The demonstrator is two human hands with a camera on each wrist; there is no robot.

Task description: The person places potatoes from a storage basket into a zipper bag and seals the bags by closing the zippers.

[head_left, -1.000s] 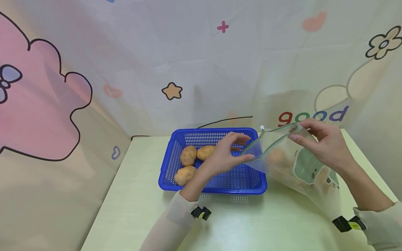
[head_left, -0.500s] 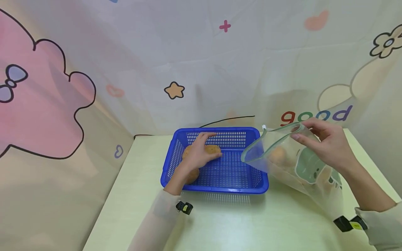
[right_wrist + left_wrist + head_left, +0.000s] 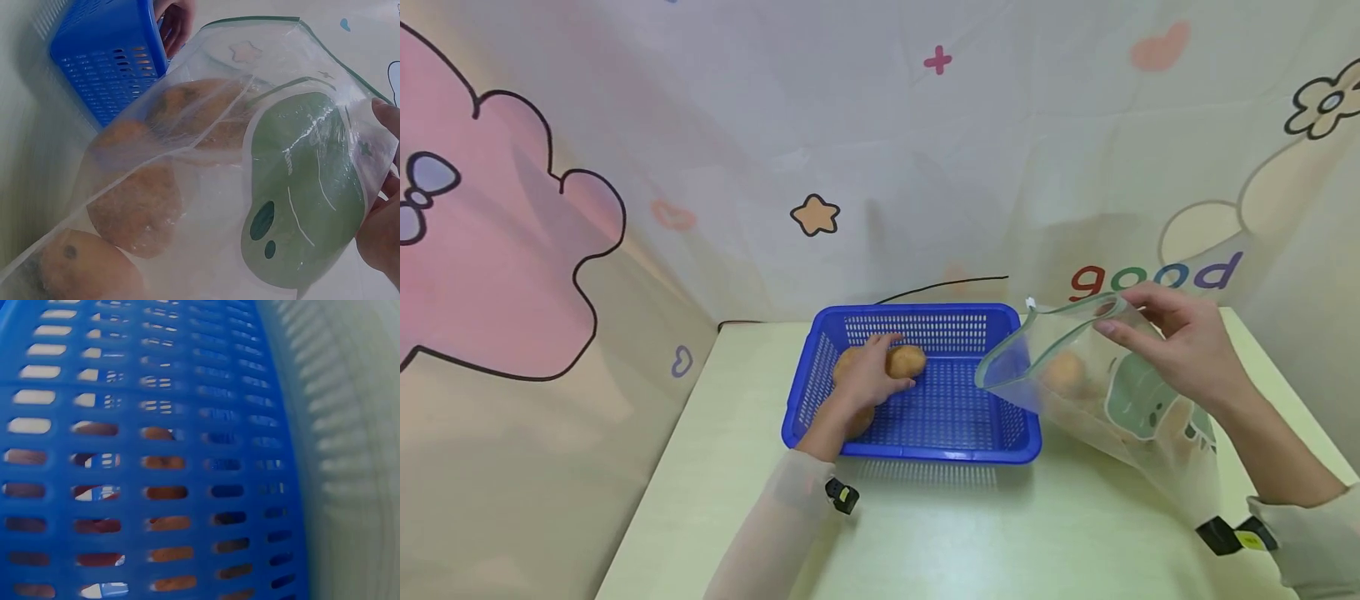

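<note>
My left hand (image 3: 867, 375) reaches into the blue plastic basket (image 3: 940, 455) and grips a potato (image 3: 907, 362), fingers behind it and thumb in front. Two more potatoes, one at the back (image 3: 844, 363) and one nearer the front (image 3: 860, 423), are partly covered by that hand. My right hand (image 3: 1187, 342) pinches the rim of a clear zip bag (image 3: 1138, 396) with a green printed figure. The bag's mouth gapes toward the basket, and several potatoes (image 3: 137, 206) lie inside it. In the left wrist view, the slotted basket wall (image 3: 134, 506) mostly hides hand and potatoes.
The basket stands on a pale green table (image 3: 925, 533), near its back edge. Behind hangs a printed cloth (image 3: 880, 150) with cartoon shapes and the word "good". A white zip slider (image 3: 1031, 304) sits at the bag's far corner, and the bag's mouth overlaps the basket's right rim.
My left hand has let go of the bag's rim, moved left into the basket and closed round a potato. The right hand stays at the bag's rim.
</note>
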